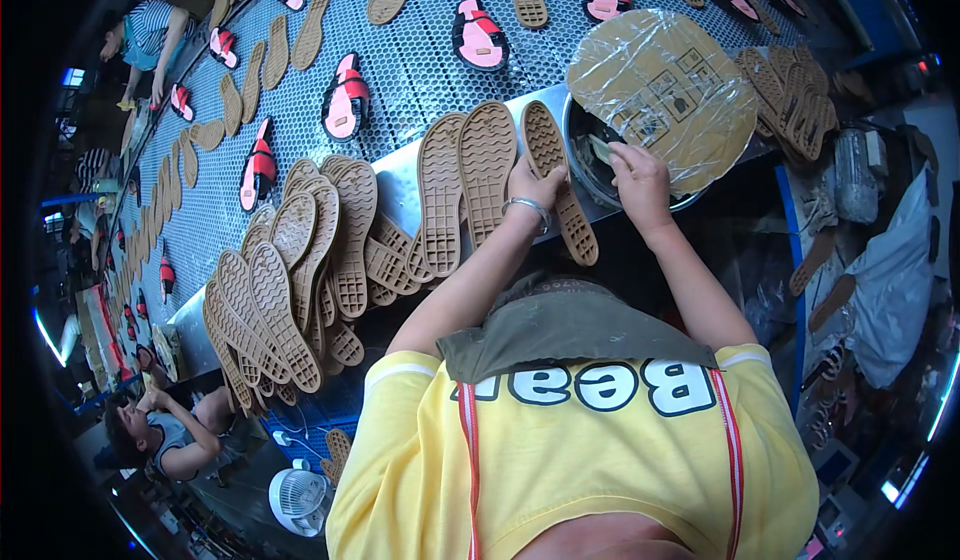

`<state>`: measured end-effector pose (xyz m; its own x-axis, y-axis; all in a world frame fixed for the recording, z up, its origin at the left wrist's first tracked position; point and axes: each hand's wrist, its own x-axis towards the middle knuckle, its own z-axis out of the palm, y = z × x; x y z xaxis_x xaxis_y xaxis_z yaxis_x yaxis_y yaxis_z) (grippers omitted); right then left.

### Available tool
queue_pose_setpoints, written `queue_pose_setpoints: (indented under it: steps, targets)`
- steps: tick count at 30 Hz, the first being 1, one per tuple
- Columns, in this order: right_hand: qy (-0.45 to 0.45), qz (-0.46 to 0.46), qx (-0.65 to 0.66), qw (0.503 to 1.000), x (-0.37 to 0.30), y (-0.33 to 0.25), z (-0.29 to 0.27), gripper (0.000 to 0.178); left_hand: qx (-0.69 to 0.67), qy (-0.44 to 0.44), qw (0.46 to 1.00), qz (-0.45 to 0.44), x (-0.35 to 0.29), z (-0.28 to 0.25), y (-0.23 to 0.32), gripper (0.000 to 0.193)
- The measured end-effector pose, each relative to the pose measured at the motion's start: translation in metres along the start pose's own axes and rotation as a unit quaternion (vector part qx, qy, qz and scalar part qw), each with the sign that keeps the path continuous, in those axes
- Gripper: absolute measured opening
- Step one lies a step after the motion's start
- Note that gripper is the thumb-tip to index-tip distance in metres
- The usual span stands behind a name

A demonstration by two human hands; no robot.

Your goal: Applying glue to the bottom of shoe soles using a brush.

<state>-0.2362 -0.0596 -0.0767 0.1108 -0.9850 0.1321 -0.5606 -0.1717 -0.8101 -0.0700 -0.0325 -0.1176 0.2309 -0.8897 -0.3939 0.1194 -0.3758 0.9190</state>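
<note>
My left hand (535, 188) is closed around the middle of a tan shoe sole (546, 140), which is tilted with its gridded tread facing up. Over the rim of a round pot (592, 182), my right hand (640, 185) pinches a tool with a flat pale handle (602, 148); its working end is not clear. A round cardboard lid (665, 95) wrapped in clear plastic covers much of the pot. Just left of my left hand, more soles (486, 165) stand side by side on the metal ledge (398, 182).
A large heap of overlapping soles (290, 260) lies to the left along the ledge, and another pile (790, 100) lies at the right. Beyond, a mesh conveyor (400, 70) carries pink-and-red sandals (346, 100) and single soles. Another person (175, 435) sits at the lower left, near a white fan (300, 500).
</note>
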Motion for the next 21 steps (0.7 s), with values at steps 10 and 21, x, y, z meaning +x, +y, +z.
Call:
queue_pose_setpoints:
  steps: [10, 21]
  targets:
    - [-0.001, 0.098, 0.125, 0.987, 0.0, -0.008, -0.002, 0.019, -0.04, 0.003, 0.999, -0.036, -0.003, 0.007, 0.004, 0.049]
    - [-0.042, 0.272, 0.316, 0.908, 0.01, -0.017, -0.017, 0.023, -0.043, -0.011, 0.999, -0.011, 0.002, 0.001, -0.004, 0.053]
